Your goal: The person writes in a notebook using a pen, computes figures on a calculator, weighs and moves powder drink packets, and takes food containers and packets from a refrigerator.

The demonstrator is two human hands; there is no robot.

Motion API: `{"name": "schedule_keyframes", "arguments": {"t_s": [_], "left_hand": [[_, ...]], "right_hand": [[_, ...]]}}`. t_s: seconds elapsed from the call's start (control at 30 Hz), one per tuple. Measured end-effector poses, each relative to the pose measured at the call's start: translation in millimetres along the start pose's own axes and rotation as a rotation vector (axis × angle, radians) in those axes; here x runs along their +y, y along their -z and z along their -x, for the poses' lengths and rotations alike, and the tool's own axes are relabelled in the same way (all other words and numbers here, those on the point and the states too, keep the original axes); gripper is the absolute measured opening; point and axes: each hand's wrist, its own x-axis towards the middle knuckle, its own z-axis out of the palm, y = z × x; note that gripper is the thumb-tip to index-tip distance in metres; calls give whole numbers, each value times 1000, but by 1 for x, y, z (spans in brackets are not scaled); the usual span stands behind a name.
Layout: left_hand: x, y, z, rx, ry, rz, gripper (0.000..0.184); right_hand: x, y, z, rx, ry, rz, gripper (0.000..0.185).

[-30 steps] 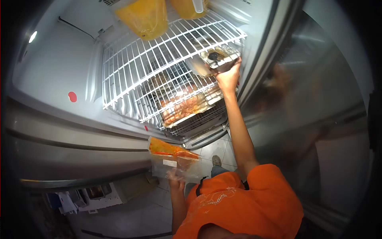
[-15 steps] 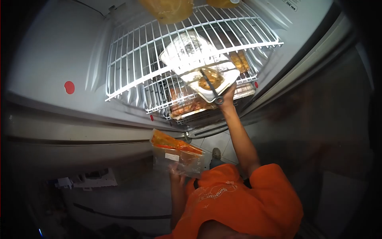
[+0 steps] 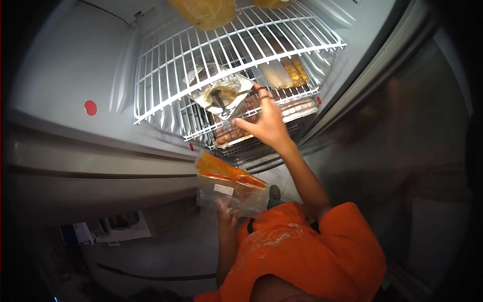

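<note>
My left hand [image 3: 227,210] grips the lower edge of a clear bag [image 3: 230,183] with orange food inside and a white label. Inside the fridge, my right hand [image 3: 264,118] is spread, its thumb and fingers apart beside a foil-covered tray [image 3: 222,95]. That tray sits under the upper wire shelf [image 3: 176,73], on the left of the shelf below, with a dark-handled utensil lying in it. Whether a fingertip touches the foil is hard to tell. A bag of yellow food [image 3: 294,71] lies to the right of the tray.
Bags of yellow liquid [image 3: 206,12] rest on the upper shelf. Packed meat [image 3: 231,135] lies on a lower level. The fridge's left edge [image 3: 100,153] and a steel door [image 3: 382,131] flank the opening. Behind at lower left stands a surface with containers [image 3: 123,226].
The foil tray has shifted left under the upper shelf, and my right hand has let go of it and opened. My left hand still holds the bag, slightly higher.
</note>
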Motion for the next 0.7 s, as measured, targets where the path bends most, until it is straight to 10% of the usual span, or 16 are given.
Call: {"name": "schedule_keyframes", "arguments": {"t_s": [0.27,0.63,0.7], "left_hand": [[4,-105,7,-384,-62,-145,29],[42,-229,41,-824,-472,-505,30],[54,-235,48,-839,8,-146,33]], "right_hand": [[20,103,107,-778,-462,-647,49],[-49,219,45,-308,-236,-436,42],[-79,238,4,-166,-37,-283,28]]}}
